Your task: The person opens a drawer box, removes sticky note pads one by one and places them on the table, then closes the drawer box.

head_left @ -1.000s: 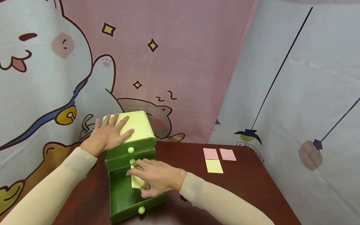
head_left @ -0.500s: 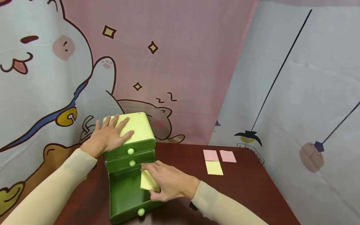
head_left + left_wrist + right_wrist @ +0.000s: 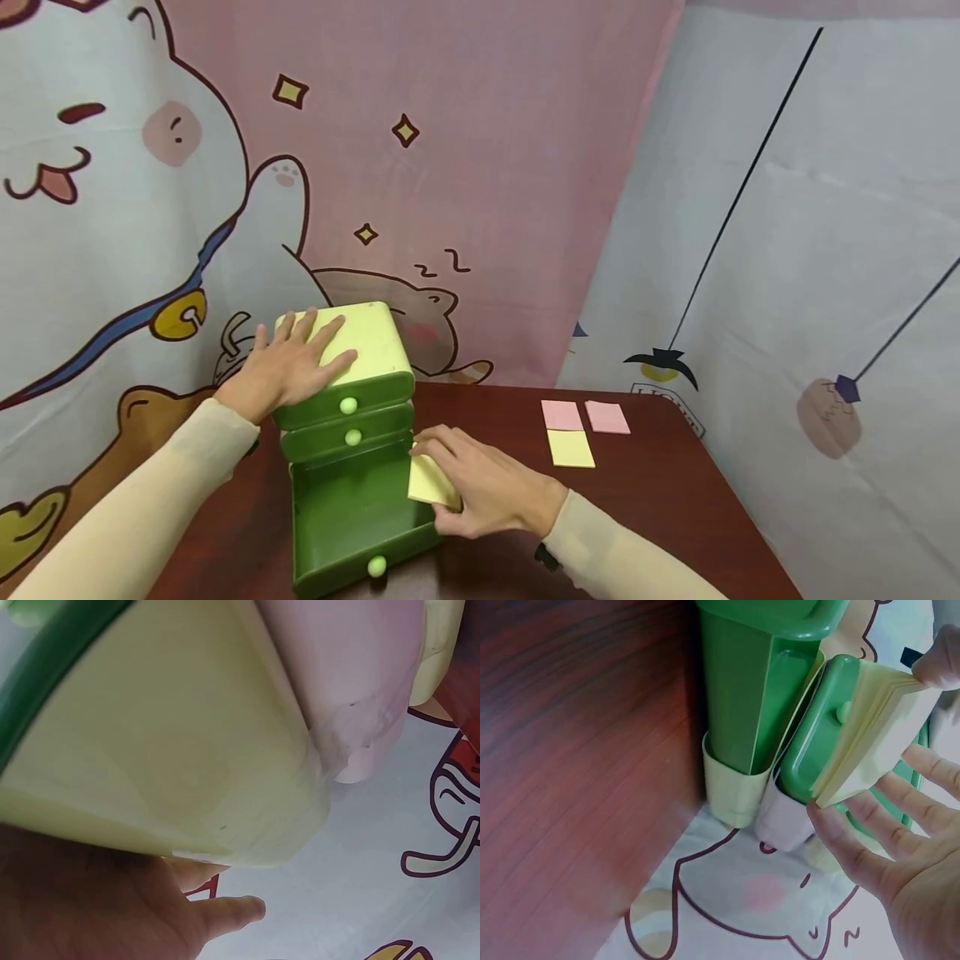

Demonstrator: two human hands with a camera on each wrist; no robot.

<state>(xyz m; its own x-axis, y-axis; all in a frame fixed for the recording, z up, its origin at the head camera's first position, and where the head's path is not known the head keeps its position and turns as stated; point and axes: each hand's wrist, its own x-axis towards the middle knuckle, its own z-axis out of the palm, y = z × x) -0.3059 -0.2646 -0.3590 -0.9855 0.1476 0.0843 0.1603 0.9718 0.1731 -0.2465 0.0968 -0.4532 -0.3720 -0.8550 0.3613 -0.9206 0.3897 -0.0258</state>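
A small drawer cabinet [image 3: 375, 340] with green drawer fronts and a pale yellow top stands on the table. My left hand [image 3: 287, 367] rests on that top with its fingers spread; the left wrist view shows the hand [image 3: 97, 900] along the cabinet's edge. The bottom drawer [image 3: 341, 517] is pulled out, its green floor bare where visible. Just past the drawer's right side, my right hand [image 3: 491, 485] holds a pad of yellow sticky notes [image 3: 429, 485] between thumb and fingers. In the right wrist view the pad [image 3: 874, 739] shows its layered sheet edges.
To the right on the dark red table [image 3: 645, 500] lie two pink sticky note pads, one [image 3: 561, 415] touching a yellow pad [image 3: 571, 448], the other [image 3: 607, 417] beside it. A printed cloth [image 3: 495, 167] hangs behind the table and along its right.
My right hand has moved right with the yellow sticky note pad, from above the open drawer to its right side. My left hand has stayed on the cabinet top.
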